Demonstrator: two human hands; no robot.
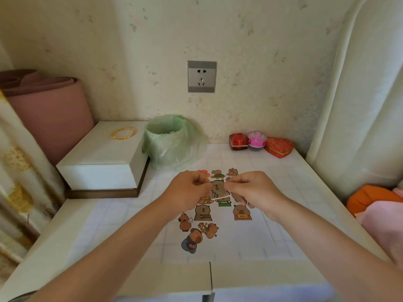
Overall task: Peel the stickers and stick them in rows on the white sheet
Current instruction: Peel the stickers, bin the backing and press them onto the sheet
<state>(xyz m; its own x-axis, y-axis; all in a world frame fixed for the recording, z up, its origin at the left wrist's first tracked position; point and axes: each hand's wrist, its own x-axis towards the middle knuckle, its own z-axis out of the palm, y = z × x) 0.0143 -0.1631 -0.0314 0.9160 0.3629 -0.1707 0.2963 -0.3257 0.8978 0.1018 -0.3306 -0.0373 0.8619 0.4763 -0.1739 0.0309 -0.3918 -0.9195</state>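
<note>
Stickers (192, 239) of cartoon capybaras lie flat on the white sheet (239, 243), which rests on the desk (54, 236). The nearest ones sit just left of centre, and others run away from the viewer in loose rows. Above the middle of the group, a held sticker (218, 188) with a white border is raised between both hands. The left hand (187, 189) pinches its left edge with curled fingers (199, 180); the right hand (254, 188) pinches its right edge likewise. Whether any backing paper is parting from it cannot be told. Farther back, a white box (100, 158) carrying a gold ring (123, 133) stands at left, just beside a green-bagged bin (168, 140). Three trinket boxes (257, 139) line the foot of the wall at right. A wall socket (201, 76) is mounted above.
</note>
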